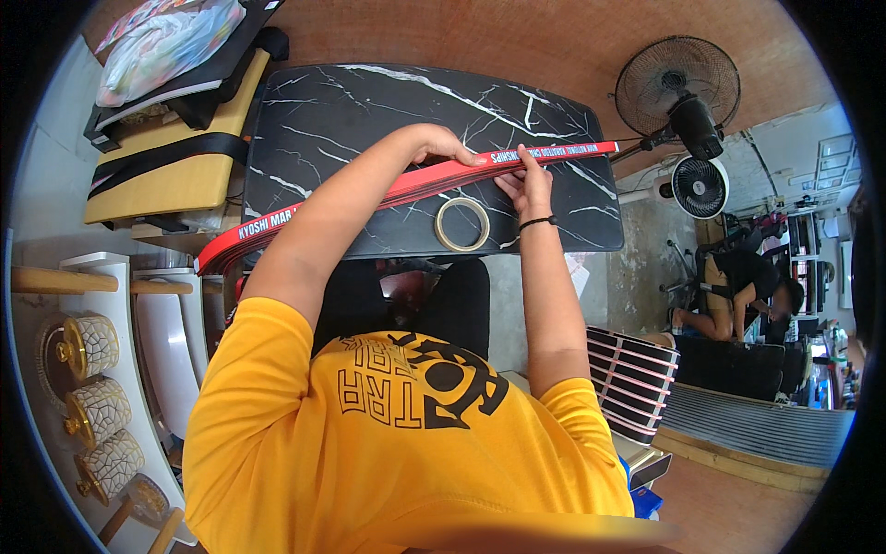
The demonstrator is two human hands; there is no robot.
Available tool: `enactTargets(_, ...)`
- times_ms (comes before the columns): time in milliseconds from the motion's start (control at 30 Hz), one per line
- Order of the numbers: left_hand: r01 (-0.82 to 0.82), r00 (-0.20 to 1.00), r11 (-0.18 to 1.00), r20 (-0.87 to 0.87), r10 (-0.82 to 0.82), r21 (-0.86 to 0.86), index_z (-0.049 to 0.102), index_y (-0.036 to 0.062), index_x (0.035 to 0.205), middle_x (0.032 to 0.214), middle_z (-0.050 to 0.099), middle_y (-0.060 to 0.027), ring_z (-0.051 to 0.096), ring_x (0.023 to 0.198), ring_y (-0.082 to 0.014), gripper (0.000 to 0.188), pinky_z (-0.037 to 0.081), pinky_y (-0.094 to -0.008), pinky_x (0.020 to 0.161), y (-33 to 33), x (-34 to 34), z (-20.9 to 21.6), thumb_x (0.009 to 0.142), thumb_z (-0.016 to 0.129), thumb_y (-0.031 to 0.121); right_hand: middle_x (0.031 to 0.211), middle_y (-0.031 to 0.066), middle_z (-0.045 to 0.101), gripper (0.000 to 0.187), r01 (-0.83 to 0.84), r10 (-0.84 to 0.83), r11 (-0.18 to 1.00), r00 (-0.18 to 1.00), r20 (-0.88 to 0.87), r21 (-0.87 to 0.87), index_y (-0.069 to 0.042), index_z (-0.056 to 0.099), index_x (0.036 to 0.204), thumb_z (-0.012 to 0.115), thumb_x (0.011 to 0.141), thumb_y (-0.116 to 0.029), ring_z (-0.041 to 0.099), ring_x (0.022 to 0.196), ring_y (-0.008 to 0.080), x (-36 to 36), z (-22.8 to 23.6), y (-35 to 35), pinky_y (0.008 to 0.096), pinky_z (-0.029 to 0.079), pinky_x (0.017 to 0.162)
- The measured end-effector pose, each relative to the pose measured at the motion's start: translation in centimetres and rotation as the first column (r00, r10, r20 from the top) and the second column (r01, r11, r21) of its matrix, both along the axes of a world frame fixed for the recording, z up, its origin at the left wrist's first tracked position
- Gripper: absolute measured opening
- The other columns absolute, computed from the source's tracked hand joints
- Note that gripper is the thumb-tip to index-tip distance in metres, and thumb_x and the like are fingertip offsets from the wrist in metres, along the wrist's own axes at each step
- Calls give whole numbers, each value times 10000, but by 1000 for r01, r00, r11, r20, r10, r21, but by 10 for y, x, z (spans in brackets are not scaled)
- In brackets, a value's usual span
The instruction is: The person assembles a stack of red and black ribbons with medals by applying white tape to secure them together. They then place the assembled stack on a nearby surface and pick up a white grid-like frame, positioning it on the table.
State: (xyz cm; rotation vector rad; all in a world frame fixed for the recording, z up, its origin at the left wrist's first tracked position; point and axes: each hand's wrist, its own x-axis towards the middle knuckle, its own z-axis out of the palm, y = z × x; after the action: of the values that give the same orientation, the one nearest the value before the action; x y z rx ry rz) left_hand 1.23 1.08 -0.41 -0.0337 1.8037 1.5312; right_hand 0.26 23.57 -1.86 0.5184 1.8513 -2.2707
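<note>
Left grip (441, 144) and right grip (530, 187) hold long, layered red strips (425, 180).

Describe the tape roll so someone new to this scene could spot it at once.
Find the black table with white marble-like veins, then the long red strips held across it. On the person's side of those strips, close to the table's near edge, sits the roll of tape. It is a pale tan hollow ring, the only round thing on that tabletop.
</note>
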Motion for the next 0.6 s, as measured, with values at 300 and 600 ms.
enactTargets(300, -20, 1000, 999, -13, 20, -50, 699, 16, 1136, 1073, 697, -151, 648, 970, -240, 609, 501, -419, 830, 2, 1, 1, 745, 852, 457, 707, 34, 569, 429, -101, 173, 868, 979, -105, 487, -83, 527, 859, 718, 885, -467, 546, 507, 113, 22, -1, 27, 261, 490, 429)
enactTargets(600, -29, 1000, 999, -3, 29, -45, 688, 4, 1143, 1140, 686, -157, 634, 1037, -264, 661, 483, -421, 883, 2, 0, -2, 700, 887, 453, 878, 133, 625, 410, -183, 677, 393, 720, -149, 901, -12, 651, 919, 852, 731, -316, 611, 815, 281, 83, -8, 0, 388, 498, 739)
